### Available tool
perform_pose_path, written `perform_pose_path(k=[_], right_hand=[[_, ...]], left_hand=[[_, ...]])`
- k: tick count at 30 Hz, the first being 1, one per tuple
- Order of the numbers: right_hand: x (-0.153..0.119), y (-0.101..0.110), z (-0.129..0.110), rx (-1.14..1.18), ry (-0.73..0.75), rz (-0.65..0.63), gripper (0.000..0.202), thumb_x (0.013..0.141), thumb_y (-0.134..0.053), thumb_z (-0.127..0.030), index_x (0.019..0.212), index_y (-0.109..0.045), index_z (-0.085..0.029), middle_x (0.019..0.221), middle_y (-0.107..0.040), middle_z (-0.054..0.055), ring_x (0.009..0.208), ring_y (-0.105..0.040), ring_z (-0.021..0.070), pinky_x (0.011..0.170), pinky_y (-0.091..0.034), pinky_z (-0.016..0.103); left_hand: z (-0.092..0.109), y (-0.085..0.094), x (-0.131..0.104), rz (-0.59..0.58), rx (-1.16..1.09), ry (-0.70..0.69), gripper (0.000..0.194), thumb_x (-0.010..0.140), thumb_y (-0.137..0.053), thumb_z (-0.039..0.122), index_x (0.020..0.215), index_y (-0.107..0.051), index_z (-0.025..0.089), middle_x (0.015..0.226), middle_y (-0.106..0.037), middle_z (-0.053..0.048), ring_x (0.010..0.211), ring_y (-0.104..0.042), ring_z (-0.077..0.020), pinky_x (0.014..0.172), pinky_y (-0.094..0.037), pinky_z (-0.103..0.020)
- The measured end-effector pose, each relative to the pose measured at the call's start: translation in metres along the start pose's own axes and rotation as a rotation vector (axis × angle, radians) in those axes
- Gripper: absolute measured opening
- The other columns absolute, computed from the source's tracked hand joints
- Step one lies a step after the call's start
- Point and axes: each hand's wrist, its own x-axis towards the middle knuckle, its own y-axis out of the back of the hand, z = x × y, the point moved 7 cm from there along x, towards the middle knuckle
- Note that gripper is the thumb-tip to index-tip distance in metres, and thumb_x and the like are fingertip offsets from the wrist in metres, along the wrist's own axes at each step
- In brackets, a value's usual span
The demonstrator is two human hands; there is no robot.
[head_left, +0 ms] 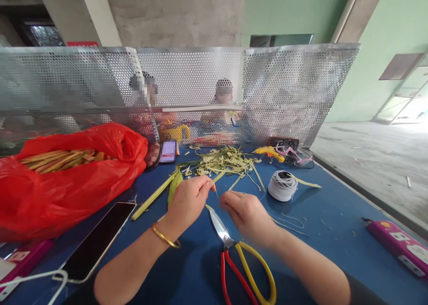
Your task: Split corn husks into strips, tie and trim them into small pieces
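Near one pair of scissors [228, 241], one thread [216, 192] is pinched between fingertips by left hand [189, 201] and right hand [246, 212].

Beyond the red-and-yellow-handled steel scissors [227, 241], I can't trace the hair-fine pale thread [216, 191]; leftward, my view crops the red plastic bag [36, 207].

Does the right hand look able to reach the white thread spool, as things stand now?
Probably yes: the spool stands near the right hand on the blue table, with nothing bulky seen between them.
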Motion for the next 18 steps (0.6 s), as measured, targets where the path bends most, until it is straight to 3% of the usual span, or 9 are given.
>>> perform_pose_path(k=[3, 6, 9, 11, 15, 18], right_hand=[[-0.004, 0.005, -0.015, -0.193, 0.121, 0.017, 0.024, 0.084, -0.034, -0.005, 0.078, -0.052, -0.019, 0.069, -0.055, 0.002, 0.057, -0.045, 0.012, 0.053, -0.031, 0.023], [-0.004, 0.017, -0.013, -0.26, 0.142, 0.043, 0.026, 0.081, -0.033, -0.003, 0.08, -0.054, -0.019, 0.07, -0.056, 0.002, 0.057, -0.045, 0.0119, 0.053, -0.03, 0.023], [0.001, 0.028, 0.005, -0.124, 0.044, 0.036, 0.021, 0.085, -0.036, -0.009, 0.079, -0.054, -0.018, 0.073, -0.057, 0.003, 0.062, -0.049, 0.0118, 0.056, -0.034, 0.022], [0.004, 0.028, 0.023, 0.048, -0.066, 0.017, 0.017, 0.086, -0.041, -0.014, 0.075, -0.053, -0.018, 0.068, -0.056, 0.0, 0.061, -0.049, 0.0112, 0.057, -0.035, 0.021], [0.007, 0.015, 0.045, 0.333, -0.253, -0.018, 0.015, 0.083, -0.047, -0.018, 0.068, -0.05, -0.018, 0.058, -0.049, -0.004, 0.054, -0.043, 0.0095, 0.052, -0.033, 0.02], [0.005, 0.006, 0.036, 0.333, -0.236, -0.042, 0.016, 0.085, -0.046, -0.018, 0.07, -0.05, -0.018, 0.059, -0.05, -0.004, 0.055, -0.044, 0.0092, 0.053, -0.034, 0.02]], left_hand=[[0.0, -0.011, -0.002, -0.053, 0.196, -0.081, 0.027, 0.088, -0.039, 0.023, 0.074, -0.063, 0.021, 0.072, -0.064, -0.004, 0.071, -0.058, -0.0188, 0.063, -0.035, -0.027], [0.005, -0.028, -0.008, -0.219, 0.278, -0.202, 0.027, 0.087, -0.042, 0.021, 0.071, -0.063, 0.02, 0.071, -0.064, -0.006, 0.071, -0.059, -0.0204, 0.064, -0.036, -0.028], [0.022, -0.038, -0.02, -0.433, 0.133, -0.384, 0.025, 0.087, -0.044, 0.019, 0.073, -0.065, 0.021, 0.072, -0.065, -0.004, 0.071, -0.06, -0.0177, 0.065, -0.037, -0.026], [0.03, -0.036, -0.022, -0.483, -0.014, -0.421, 0.027, 0.089, -0.043, 0.022, 0.075, -0.066, 0.021, 0.074, -0.065, -0.002, 0.069, -0.059, -0.0149, 0.064, -0.038, -0.024], [0.02, -0.015, -0.007, -0.228, -0.171, -0.209, 0.028, 0.089, -0.042, 0.028, 0.076, -0.065, 0.02, 0.06, -0.056, 0.002, 0.057, -0.051, -0.012, 0.058, -0.037, -0.023], [0.003, -0.01, 0.001, -0.083, -0.219, -0.067, 0.028, 0.087, -0.042, 0.03, 0.076, -0.065, 0.019, 0.055, -0.052, 0.003, 0.054, -0.049, -0.0126, 0.055, -0.036, -0.023]])
